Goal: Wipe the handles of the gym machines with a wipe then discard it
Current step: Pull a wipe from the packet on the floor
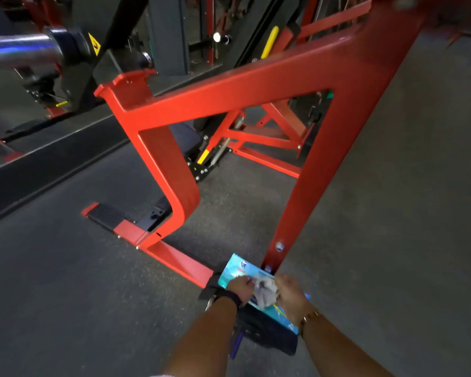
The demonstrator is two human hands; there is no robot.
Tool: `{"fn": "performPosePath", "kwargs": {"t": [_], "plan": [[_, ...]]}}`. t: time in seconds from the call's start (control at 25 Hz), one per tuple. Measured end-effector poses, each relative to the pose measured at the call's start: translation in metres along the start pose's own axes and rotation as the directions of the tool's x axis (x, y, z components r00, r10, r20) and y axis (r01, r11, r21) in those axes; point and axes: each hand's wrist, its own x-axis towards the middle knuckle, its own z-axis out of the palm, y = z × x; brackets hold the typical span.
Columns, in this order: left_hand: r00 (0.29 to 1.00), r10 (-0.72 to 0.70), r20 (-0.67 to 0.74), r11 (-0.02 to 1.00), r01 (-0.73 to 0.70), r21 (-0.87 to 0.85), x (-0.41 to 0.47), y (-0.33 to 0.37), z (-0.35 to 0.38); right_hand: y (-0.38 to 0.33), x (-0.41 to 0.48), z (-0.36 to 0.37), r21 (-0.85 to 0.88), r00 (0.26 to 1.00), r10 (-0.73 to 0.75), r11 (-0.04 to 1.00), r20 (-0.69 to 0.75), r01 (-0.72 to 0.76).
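A turquoise pack of wipes lies low in the head view, at the foot of a red gym machine frame. My left hand presses down on the pack near its opening. My right hand pinches a crumpled white wipe that sticks up out of the pack between both hands. The lower end of the pack rests on a dark bag. No machine handle is clearly in view close to my hands.
The red frame's floor bar and upright post stand just beyond my hands. A chrome barbell sleeve juts in at the upper left. Grey rubber floor spreads left and right. More red and black machines stand behind.
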Motion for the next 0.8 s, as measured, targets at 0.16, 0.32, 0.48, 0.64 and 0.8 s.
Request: {"fn": "performPosePath", "kwargs": {"t": [0.16,0.32,0.48,0.64,0.8], "plan": [[1.0,0.008,0.012,1.0,-0.008,0.021,-0.007,0.003,-0.002,0.002,-0.002,-0.005,0.047,1.0,0.022,0.999,-0.013,-0.021],[1.0,0.028,0.013,0.998,-0.028,0.048,-0.009,0.005,-0.003,-0.001,-0.009,-0.006,0.039,0.999,0.03,0.999,-0.023,-0.029],[1.0,0.026,0.018,0.998,-0.026,0.05,-0.015,0.007,-0.004,-0.002,-0.016,-0.008,0.071,0.999,0.036,0.997,-0.024,-0.034],[1.0,0.021,0.02,0.999,-0.022,0.038,-0.02,0.013,-0.006,-0.004,-0.02,-0.01,0.105,0.998,0.049,0.993,-0.027,-0.046],[1.0,-0.002,0.016,1.0,0.002,0.013,-0.025,0.015,-0.006,-0.002,-0.021,-0.012,0.077,0.997,0.05,0.996,-0.051,-0.046]]}}
